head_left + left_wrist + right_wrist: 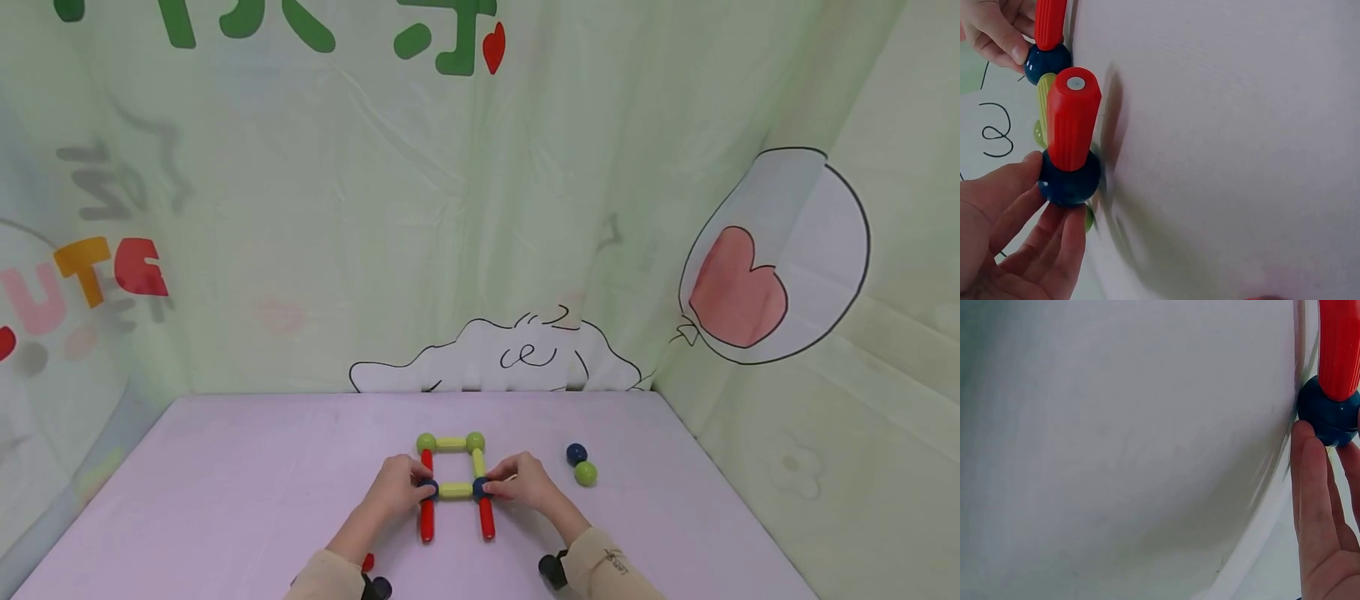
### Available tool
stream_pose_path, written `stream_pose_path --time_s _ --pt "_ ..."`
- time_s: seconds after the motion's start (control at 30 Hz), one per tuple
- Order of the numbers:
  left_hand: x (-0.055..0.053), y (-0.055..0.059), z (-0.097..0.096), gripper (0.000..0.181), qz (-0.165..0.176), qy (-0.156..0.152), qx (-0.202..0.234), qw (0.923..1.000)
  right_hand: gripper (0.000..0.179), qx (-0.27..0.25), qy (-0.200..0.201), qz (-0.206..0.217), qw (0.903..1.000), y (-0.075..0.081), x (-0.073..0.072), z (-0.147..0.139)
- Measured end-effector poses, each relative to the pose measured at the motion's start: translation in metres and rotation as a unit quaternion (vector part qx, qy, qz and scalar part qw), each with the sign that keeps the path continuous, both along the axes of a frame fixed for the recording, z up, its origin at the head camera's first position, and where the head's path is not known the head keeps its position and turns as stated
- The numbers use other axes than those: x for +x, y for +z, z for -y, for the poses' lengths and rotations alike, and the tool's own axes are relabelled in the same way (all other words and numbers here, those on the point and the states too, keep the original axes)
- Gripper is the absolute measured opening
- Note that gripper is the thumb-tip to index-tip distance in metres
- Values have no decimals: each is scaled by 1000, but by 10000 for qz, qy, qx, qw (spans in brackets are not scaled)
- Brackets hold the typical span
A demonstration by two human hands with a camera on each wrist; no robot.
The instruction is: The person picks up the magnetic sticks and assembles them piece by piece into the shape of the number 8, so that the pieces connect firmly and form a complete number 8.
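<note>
A frame of magnetic sticks and balls lies on the table in the head view. My left hand (393, 487) pinches its near left blue ball (1070, 186) between thumb and fingers. The near right blue ball (1327, 422) is pinched by my right hand (531, 482). A yellow stick (454, 491) joins these two balls. From each one a red stick (1074, 125) points toward me, the right one (487, 520) too. Two green balls (426, 442) form the far corners, with another yellow stick (451, 443) between them. The left side is a red stick, partly hidden by my fingers; the right side is yellow.
To the right of the frame lie a loose blue ball (577, 454) and a green ball (586, 474), touching. A red piece (367, 562) shows beside my left sleeve, mostly hidden. A printed curtain (315, 250) hangs behind the table (255, 467).
</note>
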State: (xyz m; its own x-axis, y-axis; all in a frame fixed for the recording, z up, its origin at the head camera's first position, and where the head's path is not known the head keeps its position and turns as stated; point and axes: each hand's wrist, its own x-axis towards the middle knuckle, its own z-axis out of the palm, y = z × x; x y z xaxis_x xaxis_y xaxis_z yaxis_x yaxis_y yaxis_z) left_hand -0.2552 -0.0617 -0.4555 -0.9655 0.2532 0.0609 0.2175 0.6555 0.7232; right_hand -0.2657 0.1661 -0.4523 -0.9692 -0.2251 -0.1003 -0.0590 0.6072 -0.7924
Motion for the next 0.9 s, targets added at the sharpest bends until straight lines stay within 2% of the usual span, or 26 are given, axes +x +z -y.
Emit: stream_pose_path --time_s 0.17,0.4,0.57,0.9 --pt "2 -1 -1 19 142 87 237 9996 18 -19 101 -92 9999 -1 2 0" --pt "3 2 -4 19 292 204 62 9993 21 -100 331 -171 9993 -3 3 -4" --pt "3 4 -5 18 189 216 -162 9995 23 -16 349 -399 9986 -2 3 -13" --pt "4 4 -7 17 -156 164 -369 9991 27 -6 -22 -836 9965 -3 6 -31"
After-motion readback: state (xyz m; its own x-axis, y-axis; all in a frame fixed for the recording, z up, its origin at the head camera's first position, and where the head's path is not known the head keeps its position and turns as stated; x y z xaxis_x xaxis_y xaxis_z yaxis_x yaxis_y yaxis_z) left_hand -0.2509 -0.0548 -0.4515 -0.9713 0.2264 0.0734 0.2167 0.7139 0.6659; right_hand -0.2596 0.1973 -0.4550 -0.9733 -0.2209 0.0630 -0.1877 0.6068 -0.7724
